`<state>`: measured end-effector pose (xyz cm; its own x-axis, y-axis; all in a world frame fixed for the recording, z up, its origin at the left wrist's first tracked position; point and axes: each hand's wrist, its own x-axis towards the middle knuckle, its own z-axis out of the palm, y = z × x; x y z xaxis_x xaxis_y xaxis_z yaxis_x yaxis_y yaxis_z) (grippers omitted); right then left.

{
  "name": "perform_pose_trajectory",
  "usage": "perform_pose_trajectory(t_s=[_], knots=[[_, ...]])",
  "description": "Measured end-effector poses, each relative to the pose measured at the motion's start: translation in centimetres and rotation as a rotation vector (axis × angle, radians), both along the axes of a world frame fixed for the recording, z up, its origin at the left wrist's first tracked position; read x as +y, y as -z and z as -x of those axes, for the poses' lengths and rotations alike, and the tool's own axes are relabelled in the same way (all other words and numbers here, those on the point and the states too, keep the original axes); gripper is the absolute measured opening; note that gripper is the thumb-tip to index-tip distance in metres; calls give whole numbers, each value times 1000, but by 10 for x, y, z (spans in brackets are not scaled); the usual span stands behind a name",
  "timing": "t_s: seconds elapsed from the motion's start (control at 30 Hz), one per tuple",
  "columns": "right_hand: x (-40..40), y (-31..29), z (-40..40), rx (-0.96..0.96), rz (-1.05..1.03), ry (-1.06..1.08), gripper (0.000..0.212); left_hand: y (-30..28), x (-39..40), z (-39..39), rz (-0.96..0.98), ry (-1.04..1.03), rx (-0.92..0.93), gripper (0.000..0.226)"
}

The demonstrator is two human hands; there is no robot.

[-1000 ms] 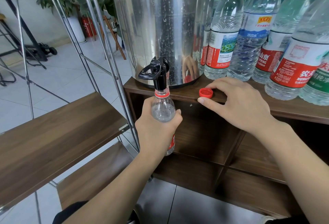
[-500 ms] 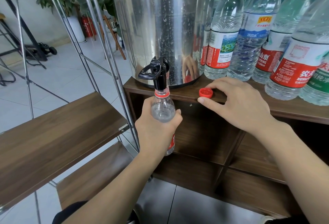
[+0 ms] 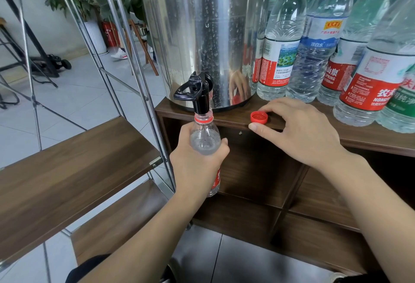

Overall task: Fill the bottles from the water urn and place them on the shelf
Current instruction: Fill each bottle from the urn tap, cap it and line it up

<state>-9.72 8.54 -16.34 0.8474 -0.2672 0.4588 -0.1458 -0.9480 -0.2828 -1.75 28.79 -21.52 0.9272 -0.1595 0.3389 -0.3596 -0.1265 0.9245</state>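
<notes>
A steel water urn [image 3: 197, 24] stands on the wooden cabinet top [image 3: 370, 136]. Its black tap [image 3: 196, 94] sticks out over the front edge. My left hand [image 3: 197, 166] grips a clear bottle [image 3: 205, 141] with a red label, holding its open mouth right under the tap's spout. Water shows inside the bottle's shoulder. My right hand [image 3: 298, 132] rests on the cabinet top, thumb and fingers at either side of a red cap [image 3: 259, 117] that lies open side up.
Several filled capped bottles [image 3: 280, 58] stand in a row to the right of the urn. A metal-framed rack with wooden shelves [image 3: 67, 170] stands at the left. Open cabinet compartments [image 3: 258, 181] lie below the top.
</notes>
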Motion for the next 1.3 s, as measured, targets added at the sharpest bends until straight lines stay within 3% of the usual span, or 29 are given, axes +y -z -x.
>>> perform_pose_trajectory(t_s=[0.47, 0.7, 1.1, 1.3], knots=[[3, -7, 2, 19, -53, 0, 59, 0, 0, 0, 2, 18, 6, 41], [15, -21, 3, -74, -77, -23, 57, 0, 0, 0, -4, 20, 3, 42], [66, -54, -7, -384, -125, -290, 41, 1, -1, -2, 0, 20, 7, 45], [93, -62, -10, -419, -120, -408, 38, 3, -1, -3, 27, 16, 36, 52]])
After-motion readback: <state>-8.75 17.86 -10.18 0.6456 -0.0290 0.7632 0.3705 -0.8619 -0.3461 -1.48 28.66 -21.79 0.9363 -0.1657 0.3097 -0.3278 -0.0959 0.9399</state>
